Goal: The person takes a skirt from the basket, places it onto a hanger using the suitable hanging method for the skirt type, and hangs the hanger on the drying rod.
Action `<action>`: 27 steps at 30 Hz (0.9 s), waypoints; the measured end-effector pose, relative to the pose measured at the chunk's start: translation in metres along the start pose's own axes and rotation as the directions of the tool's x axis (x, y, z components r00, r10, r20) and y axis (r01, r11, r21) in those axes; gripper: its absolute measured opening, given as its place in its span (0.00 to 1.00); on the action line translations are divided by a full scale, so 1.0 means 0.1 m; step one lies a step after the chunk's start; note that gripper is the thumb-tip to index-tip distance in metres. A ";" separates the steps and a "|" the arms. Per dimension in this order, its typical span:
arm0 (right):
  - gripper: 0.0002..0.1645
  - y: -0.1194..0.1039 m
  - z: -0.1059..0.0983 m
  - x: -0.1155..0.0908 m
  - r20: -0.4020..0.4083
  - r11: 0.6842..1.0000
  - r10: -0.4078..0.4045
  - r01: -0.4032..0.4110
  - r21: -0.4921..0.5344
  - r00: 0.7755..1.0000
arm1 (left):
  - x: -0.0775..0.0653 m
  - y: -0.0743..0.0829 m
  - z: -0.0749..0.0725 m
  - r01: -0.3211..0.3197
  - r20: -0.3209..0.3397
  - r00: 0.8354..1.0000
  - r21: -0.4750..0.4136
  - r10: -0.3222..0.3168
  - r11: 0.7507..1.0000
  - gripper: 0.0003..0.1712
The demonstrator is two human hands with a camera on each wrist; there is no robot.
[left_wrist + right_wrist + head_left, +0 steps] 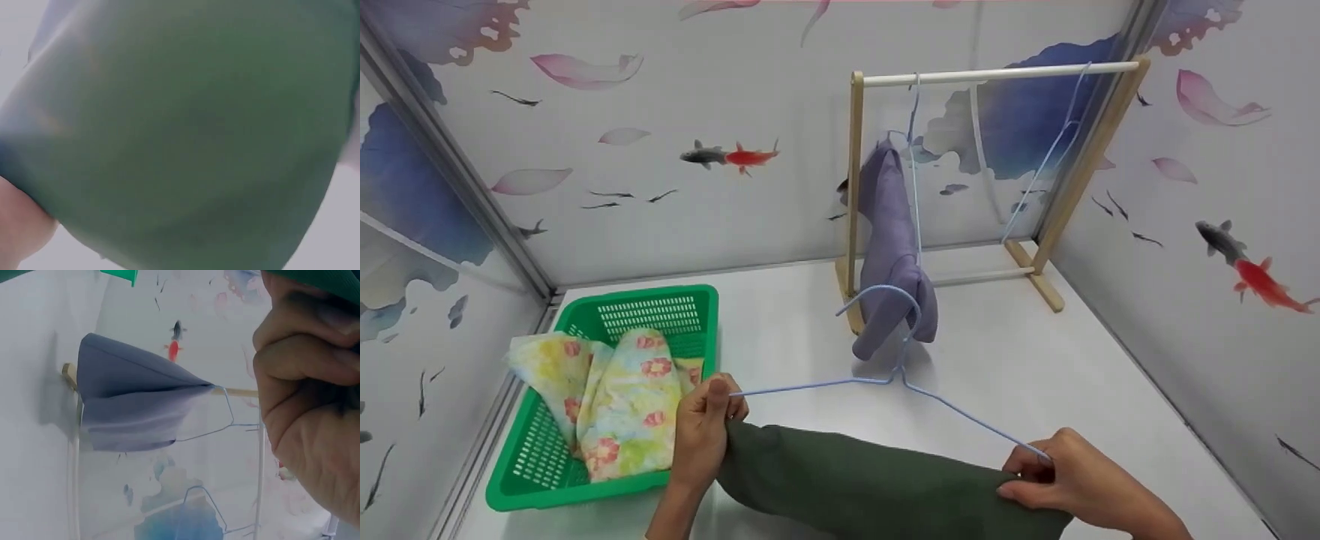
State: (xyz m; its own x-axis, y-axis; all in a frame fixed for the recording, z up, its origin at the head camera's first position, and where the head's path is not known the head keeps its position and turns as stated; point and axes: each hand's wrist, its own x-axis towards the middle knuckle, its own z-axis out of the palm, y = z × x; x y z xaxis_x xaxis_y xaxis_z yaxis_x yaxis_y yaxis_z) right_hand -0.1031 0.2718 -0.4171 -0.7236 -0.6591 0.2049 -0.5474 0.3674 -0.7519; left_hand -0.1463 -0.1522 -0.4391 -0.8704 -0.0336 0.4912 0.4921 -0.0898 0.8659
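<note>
A blue wire hanger [901, 367] is held between both hands, its hook pointing up and away. Dark green cloth [870, 480] hangs just below the hanger's arms, its upper edge stretched from hand to hand. The left hand [706, 431] pinches the hanger's left end with a corner of the cloth, thumb on top. At the other end, the right hand [1080, 480] grips the wire and the cloth between thumb and curled fingers. Green cloth [185, 135] fills most of the left wrist view. The right hand's [304, 382] bent fingers show in the right wrist view.
A green basket [710, 315] at left holds a flowered, yellowish cloth [634, 405] draped over its rim. Behind stands a rack with a white rail [997, 75] and wooden legs. On it hang a purple garment [885, 225] and a bare hanger [1042, 176]. Patterned walls enclose the white table.
</note>
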 end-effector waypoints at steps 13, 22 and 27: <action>0.05 -0.27 -0.38 -0.32 -0.238 0.953 0.248 -0.281 -0.112 0.939 | -0.16 -0.15 -0.04 0.329 -0.169 0.940 0.227 -0.296 0.917 0.19; 0.16 -0.38 -0.43 -0.45 -0.504 0.777 0.525 -0.628 -0.045 0.686 | -0.33 -0.46 -0.02 0.384 -0.126 0.924 0.303 -0.362 0.872 0.20; 0.19 -0.38 -0.41 -0.46 -0.585 0.732 0.545 -0.681 -0.019 0.601 | -0.40 -0.60 0.01 0.411 -0.063 0.900 0.454 -0.432 0.790 0.24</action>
State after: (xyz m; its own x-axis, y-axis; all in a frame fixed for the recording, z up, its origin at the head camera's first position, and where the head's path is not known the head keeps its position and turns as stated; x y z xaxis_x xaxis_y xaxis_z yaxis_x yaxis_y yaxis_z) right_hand -0.0657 0.3149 -0.3724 -0.9790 0.1874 0.0800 0.0843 0.7301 -0.6781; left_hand -0.1412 -0.1445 -0.5103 -0.9966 -0.0543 0.0622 0.0380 0.3676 0.9292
